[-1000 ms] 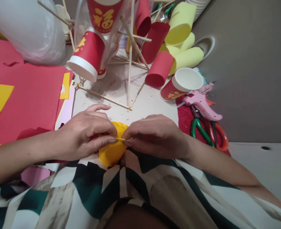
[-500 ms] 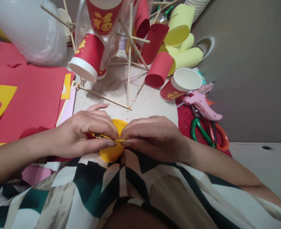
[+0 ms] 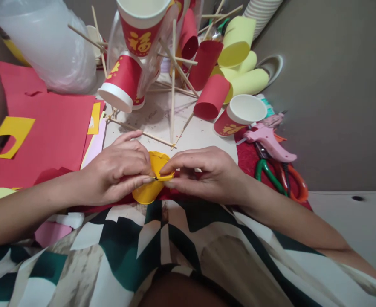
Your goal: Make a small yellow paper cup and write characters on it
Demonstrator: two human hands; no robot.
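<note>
So the thing in hand is a curled yellow paper piece (image 3: 146,194), sitting low between the person's two hands, right at the near edge of the white work surface (image 3: 202,136) and just in front of a green-and-white patterned garment (image 3: 124,256). The left hand (image 3: 117,168) has thumb and forefinger pinching the yellow edge, with a tiny dark spot by the tips, while its little finger sticks out away from the rest. The right hand (image 3: 203,172) has thumb and forefinger on that same yellow edge from the other side, paper between them; can't really tell what its other fingers are doing. Just past the hands there's a thin wooden stick frame (image 3: 173,98), and near its left side a red cup (image 3: 122,81) tips with its white rim facing down. Red paper tubes (image 3: 212,97) and pale yellow tubes (image 3: 239,40) crowd the back right, with another red-and-white cup (image 3: 239,116) mouth up near them. Over to the right, a pink glue gun (image 3: 269,140) lies by green-handled scissors (image 3: 264,172) on red cloth (image 3: 245,155). Off left: red paper sheets (image 3: 60,132), a yellow cutout (image 3: 20,132) on top, and a big plastic bag (image 3: 47,47) behind.
</note>
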